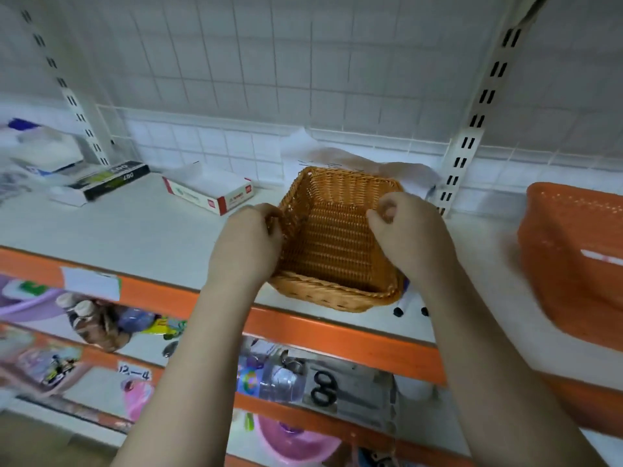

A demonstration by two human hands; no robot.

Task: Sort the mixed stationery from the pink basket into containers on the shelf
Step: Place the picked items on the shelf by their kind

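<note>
1. Gripping the left wall of the wicker basket (332, 251), your left hand (251, 241) has its fingers curled over the rim.
2. Your right hand (409, 227) sits at the basket's right rim with fingers curled; whether they close on the weave cannot be told from this view.
3. Between your two hands the wicker basket stands upright on the white shelf (141, 230), near its front orange edge, and its woven floor shows bare inside.
4. Just right of the basket's front corner, dark marker caps (409, 311) poke out on the shelf, partly hidden by your right forearm.
5. Behind the basket, crumpled white paper (340, 155) lies against the wire-grid back wall.
6. To the left on the same shelf lies a red-and-white box (215, 197), open at the top, and further left a black-and-white box (108, 182), well apart from the basket.
7. To the right, an orange plastic basket (573, 251) sits on the shelf, blurred, apart from your right hand.
8. Below, on a lower shelf, black scissors (325, 387) lie flat, and a pink basket (293, 439) shows lower still, between your forearms.
</note>
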